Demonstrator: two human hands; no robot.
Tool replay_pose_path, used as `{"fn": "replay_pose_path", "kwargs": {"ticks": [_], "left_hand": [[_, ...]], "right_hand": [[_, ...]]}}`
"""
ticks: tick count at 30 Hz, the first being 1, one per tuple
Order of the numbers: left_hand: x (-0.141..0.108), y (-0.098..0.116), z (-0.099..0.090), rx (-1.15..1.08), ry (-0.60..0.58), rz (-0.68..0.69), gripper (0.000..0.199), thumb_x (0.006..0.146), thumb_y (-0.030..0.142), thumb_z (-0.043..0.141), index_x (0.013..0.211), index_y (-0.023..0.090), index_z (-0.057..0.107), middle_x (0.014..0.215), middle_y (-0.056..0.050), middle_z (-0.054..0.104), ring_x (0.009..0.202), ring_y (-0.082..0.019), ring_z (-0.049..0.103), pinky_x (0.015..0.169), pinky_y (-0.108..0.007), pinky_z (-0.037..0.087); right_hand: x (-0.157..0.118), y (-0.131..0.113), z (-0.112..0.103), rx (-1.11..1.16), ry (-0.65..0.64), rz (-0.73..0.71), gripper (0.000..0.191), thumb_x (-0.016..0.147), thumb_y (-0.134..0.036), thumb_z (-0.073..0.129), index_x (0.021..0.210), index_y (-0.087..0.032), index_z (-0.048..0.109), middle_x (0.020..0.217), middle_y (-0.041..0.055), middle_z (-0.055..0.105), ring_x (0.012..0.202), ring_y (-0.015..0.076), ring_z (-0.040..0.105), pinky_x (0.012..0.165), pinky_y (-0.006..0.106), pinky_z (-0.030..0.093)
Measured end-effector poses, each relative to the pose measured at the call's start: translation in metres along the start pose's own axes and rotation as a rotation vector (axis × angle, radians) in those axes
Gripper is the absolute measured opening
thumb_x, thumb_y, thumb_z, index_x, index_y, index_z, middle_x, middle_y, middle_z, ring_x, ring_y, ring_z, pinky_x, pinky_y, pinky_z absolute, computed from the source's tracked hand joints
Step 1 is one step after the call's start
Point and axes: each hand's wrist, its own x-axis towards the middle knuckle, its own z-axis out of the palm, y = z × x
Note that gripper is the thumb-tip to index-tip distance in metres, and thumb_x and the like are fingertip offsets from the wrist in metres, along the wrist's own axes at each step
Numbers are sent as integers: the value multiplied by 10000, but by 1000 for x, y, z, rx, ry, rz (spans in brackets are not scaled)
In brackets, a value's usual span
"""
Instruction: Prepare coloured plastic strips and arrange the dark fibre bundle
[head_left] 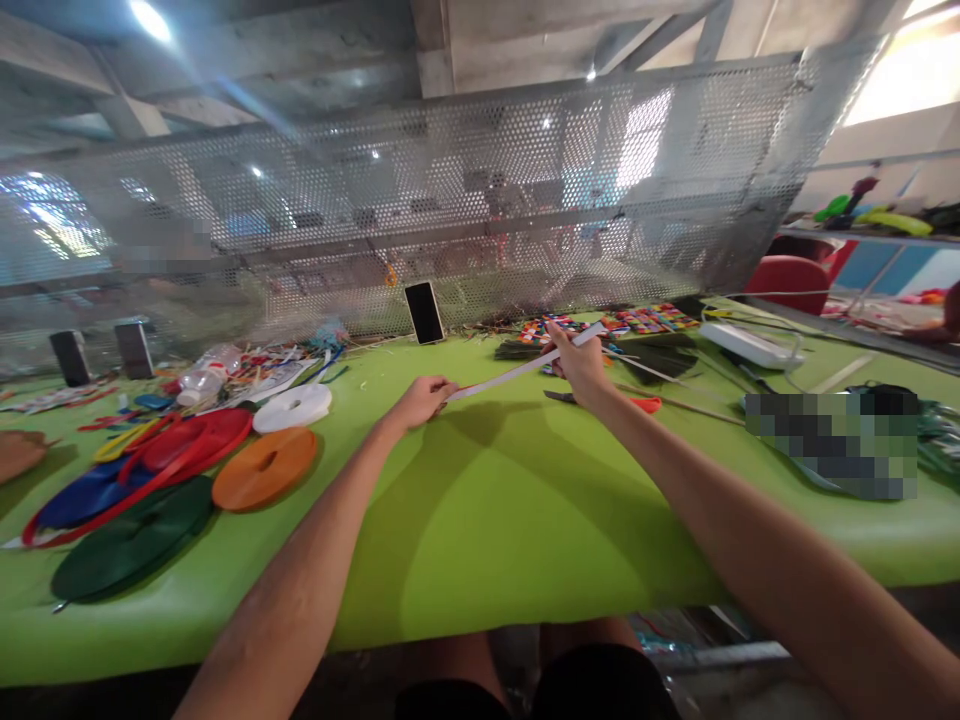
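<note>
Left hand (424, 400) is pinching one end of a white strip (525, 367) at the table (495, 520); right hand (581, 362) is gripping the raised far end — strip stretched taut. Next likely calls for the scissors (600, 400) — just beside.

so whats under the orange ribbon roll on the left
The orange ribbon roll lies flat on the green table, its near edge touching the dark green roll. Nothing else shows beneath it; whatever sits directly under it is covered.
</note>
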Motion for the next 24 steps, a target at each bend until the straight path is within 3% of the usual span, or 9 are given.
{"fn": "replay_pose_path", "kwargs": {"ticks": [8, 14, 19, 24], "left_hand": [[1, -7, -4, -53, 94, -49, 261, 872, 328, 577, 682, 150, 572, 431, 72, 392, 358, -64, 339, 406, -201, 218], [4, -12, -9, -69, 101, -64, 343, 859, 376, 610, 610, 145, 560, 399, 70, 371, 347, -58, 334, 399, -200, 214], [4, -12, -12, -94, 37, -48, 377, 814, 417, 663, 585, 159, 513, 409, 72, 371, 346, -45, 300, 394, -197, 181], [-3, -7, -12, -146, -81, -19, 441, 749, 508, 708, 583, 170, 479, 427, 82, 347, 356, -37, 278, 399, -195, 145]], "right_hand": [[-9, -4, 0, -12, -127, 47, 429, 739, -569, 664, 565, -202, 526, 355, -51, 362, 321, 80, 331, 337, 237, 238], [3, -3, -8, 49, -1, 68, 418, 691, -576, 689, 594, -205, 523, 441, -47, 399, 348, 85, 360, 341, 253, 259], [10, -4, -14, -35, 78, 24, 430, 714, -546, 684, 548, -211, 472, 433, -57, 362, 354, 76, 328, 349, 250, 245], [9, -3, -13, -59, -25, -8, 470, 725, -527, 697, 503, -216, 424, 414, -55, 366, 354, 67, 285, 349, 244, 201]]}}
